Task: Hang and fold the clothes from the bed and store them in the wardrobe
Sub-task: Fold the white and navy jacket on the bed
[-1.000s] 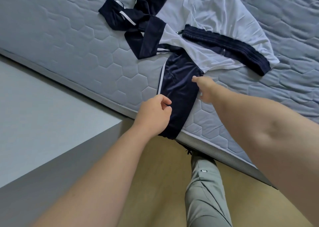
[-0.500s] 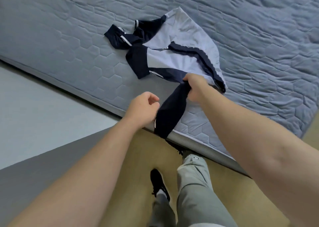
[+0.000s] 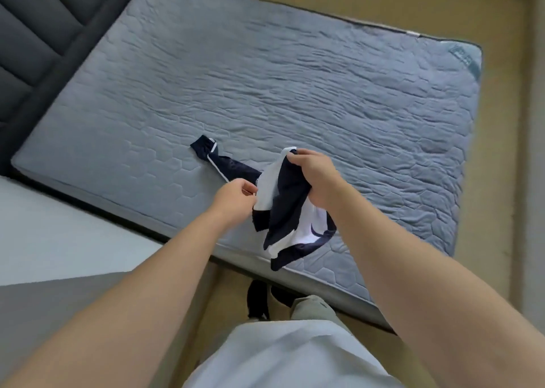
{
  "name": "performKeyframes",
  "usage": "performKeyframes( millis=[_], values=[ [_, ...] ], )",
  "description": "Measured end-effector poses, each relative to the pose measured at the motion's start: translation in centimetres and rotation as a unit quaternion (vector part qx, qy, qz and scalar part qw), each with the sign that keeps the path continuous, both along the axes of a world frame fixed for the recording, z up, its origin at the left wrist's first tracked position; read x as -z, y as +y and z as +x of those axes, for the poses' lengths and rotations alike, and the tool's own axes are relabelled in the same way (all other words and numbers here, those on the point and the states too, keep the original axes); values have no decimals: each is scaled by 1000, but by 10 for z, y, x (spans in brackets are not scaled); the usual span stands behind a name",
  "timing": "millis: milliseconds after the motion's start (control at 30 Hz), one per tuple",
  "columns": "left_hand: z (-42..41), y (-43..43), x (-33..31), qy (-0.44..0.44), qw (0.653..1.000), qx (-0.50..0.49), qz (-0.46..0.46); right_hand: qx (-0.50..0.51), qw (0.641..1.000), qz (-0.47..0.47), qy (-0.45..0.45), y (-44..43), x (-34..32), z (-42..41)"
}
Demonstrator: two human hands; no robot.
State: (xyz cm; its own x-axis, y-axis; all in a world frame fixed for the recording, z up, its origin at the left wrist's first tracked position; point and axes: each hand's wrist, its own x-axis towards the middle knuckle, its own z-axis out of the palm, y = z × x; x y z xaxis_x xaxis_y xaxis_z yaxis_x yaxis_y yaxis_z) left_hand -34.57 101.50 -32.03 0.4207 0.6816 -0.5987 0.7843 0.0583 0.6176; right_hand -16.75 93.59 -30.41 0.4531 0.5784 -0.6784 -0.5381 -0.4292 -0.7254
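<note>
Holding jacket, left hand, right hand, sleeve on mattress, headboard beyond

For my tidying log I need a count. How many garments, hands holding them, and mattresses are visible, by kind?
Navy and white jacket: 1
Hands holding it: 2, the left hand and the right hand
Mattress: 1
Total: 4
</note>
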Motion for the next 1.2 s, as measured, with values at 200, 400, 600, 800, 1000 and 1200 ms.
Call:
performKeyframes(
  millis=[200, 400, 600, 800, 1000, 1200],
  values=[
    [-3, 5, -25, -10, 998, 24, -59, 43, 996, 80, -28, -4, -86, -11],
    [4, 8, -66, -103, 936, 26, -335, 77, 983, 163, -42, -22, -148, -27],
    [32, -16, -83, -248, 856, -128, -435, 97, 972, 199, -78, -37, -183, -55],
    [33, -20, -102, -398, 729, -277, -484, 97, 969, 219, -66, -58, -200, -74],
    [43, -31, -140, -411, 724, -233, -503, 114, 971, 184, -102, -89, -203, -82],
    [60, -53, -191, -322, 909, -52, -259, -118, 977, -38, -173, -170, -200, -71]
  ],
)
